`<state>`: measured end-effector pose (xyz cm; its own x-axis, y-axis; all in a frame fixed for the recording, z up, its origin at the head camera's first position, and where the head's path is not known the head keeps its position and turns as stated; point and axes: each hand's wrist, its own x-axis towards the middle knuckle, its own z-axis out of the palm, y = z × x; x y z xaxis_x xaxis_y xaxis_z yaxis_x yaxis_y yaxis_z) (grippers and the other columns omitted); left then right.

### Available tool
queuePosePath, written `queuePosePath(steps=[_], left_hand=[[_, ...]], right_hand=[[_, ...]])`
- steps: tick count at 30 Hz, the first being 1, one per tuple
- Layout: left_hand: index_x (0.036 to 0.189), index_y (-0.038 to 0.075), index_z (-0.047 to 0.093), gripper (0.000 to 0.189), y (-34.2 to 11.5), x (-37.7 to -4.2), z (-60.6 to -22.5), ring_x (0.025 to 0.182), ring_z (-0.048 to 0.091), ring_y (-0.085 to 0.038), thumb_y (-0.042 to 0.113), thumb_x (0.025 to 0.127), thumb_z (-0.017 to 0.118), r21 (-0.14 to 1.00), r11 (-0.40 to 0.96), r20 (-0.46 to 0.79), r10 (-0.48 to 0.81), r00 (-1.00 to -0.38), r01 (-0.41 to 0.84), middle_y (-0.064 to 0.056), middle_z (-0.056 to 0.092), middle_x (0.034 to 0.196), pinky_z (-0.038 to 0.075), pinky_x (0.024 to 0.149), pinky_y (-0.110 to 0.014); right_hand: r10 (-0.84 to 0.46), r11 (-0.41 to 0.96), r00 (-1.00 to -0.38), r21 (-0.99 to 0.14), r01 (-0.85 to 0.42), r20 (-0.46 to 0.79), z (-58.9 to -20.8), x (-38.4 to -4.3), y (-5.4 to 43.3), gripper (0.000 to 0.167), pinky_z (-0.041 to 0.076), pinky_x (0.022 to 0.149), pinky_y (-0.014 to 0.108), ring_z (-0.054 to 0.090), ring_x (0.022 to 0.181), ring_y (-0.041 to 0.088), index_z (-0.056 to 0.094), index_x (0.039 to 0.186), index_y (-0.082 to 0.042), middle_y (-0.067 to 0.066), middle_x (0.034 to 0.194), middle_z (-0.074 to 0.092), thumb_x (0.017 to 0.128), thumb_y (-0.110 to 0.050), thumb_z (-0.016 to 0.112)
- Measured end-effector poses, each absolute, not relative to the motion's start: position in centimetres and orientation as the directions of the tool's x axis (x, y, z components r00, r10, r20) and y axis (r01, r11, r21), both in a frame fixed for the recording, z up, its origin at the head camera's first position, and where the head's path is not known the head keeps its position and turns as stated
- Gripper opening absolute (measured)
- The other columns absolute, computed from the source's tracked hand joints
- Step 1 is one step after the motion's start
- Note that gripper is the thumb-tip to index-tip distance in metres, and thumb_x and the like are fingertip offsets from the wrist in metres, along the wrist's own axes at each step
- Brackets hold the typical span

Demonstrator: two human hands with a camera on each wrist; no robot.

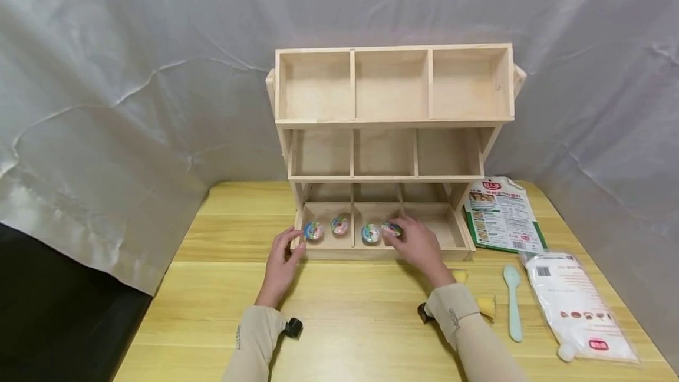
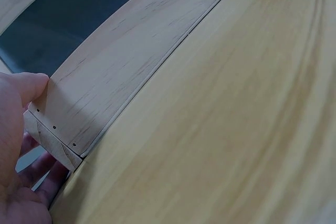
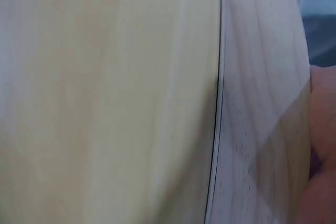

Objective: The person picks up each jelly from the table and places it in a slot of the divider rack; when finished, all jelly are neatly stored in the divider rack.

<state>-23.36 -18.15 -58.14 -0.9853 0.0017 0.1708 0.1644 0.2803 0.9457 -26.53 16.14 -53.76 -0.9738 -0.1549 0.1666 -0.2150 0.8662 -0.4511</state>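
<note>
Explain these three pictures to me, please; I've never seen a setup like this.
There's no robot here, just a person's two bare hands. The wide picture looks forward and down from the head; the two close-ups are taken from the left and right wrists. On the table stands a wooden rack, with four small round cups in its bottom row. The left hand grips the rack's left corner; the right hand holds the rightmost cup. Off to the right lie a pale green spoon and two packets.
</note>
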Motion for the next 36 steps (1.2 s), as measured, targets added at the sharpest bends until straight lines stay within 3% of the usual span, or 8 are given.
queuePosePath(steps=[3,7,17,36], left_hand=[[0.141,0.017,0.059,0.039,-18.1,-23.5,-58.0,0.150,0.039,-0.034,0.034,0.106,0.061,0.946,0.280,0.171,0.004,-0.985,0.165,-0.005,0.039,0.160,0.037,0.120,-0.054],[0.141,0.017,0.060,0.039,-18.1,-23.4,-57.8,0.149,0.039,-0.035,0.033,0.105,0.061,0.945,0.281,0.175,0.000,-0.985,0.168,-0.006,0.039,0.161,0.039,0.119,-0.055],[0.139,0.019,0.061,0.036,-18.1,-23.1,-57.9,0.149,0.040,-0.034,0.032,0.106,0.061,0.944,0.299,0.151,-0.014,-0.989,0.140,-0.005,0.040,0.160,0.039,0.119,-0.054],[0.140,0.017,0.061,0.037,-18.0,-23.2,-58.1,0.147,0.042,-0.038,0.032,0.106,0.061,0.934,0.311,0.190,-0.015,-0.982,0.176,-0.010,0.041,0.160,0.040,0.116,-0.057]], right_hand=[[-0.139,0.862,-0.973,-0.461,-0.212,0.186,-53.6,-26.6,16.1,0.052,0.058,0.077,0.051,0.068,0.108,0.038,0.067,0.135,-0.013,0.017,0.136,0.066,0.097,-0.048,0.070],[-0.121,0.840,-0.978,-0.508,-0.191,0.168,-53.3,-26.6,16.1,0.051,0.056,0.079,0.051,0.068,0.099,0.035,0.068,0.135,-0.013,0.015,0.130,0.069,0.094,-0.044,0.075],[-0.142,0.818,-0.984,-0.547,-0.176,0.104,-52.9,-26.8,16.3,0.045,0.051,0.100,0.061,0.064,0.119,0.044,0.071,0.131,-0.012,0.018,0.133,0.069,0.093,-0.036,0.078],[-0.158,0.814,-0.986,-0.558,-0.163,0.058,-52.6,-27.1,16.5,0.048,0.052,0.099,0.059,0.063,0.120,0.041,0.068,0.135,-0.011,0.019,0.137,0.066,0.092,-0.033,0.078]])
